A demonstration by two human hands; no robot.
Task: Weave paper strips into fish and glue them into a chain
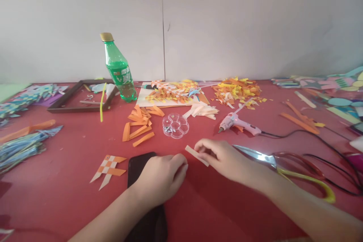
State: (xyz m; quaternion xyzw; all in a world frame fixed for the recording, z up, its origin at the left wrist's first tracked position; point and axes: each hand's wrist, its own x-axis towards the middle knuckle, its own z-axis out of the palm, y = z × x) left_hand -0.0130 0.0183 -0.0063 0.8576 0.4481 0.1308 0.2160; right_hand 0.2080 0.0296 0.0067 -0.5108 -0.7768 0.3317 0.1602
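Between thumb and fingers, my right hand [227, 159] pinches a cream paper strip [193, 152] just above the red table. My left hand [163, 176] is curled closed to the left of it; whatever its fingers may hold is hidden. Under my left wrist lies a black phone [138, 167], partly covered. A woven orange-and-cream paper fish [108, 169] rests flat left of the phone. Beyond my hands are loose orange strips [138, 124], a pile of cream strips [202, 110] and a clear flower-shaped case [181, 135] with small black-and-white pieces in one compartment.
Large scissors [255, 155] lie beside my right forearm, near a pink glue gun [238, 123] with a black cord. A green bottle [122, 77] stands by a dark tray [76, 110]. Paper scraps [238, 89] are heaped towards the wall. Blue-green strips [31, 145] lie left.
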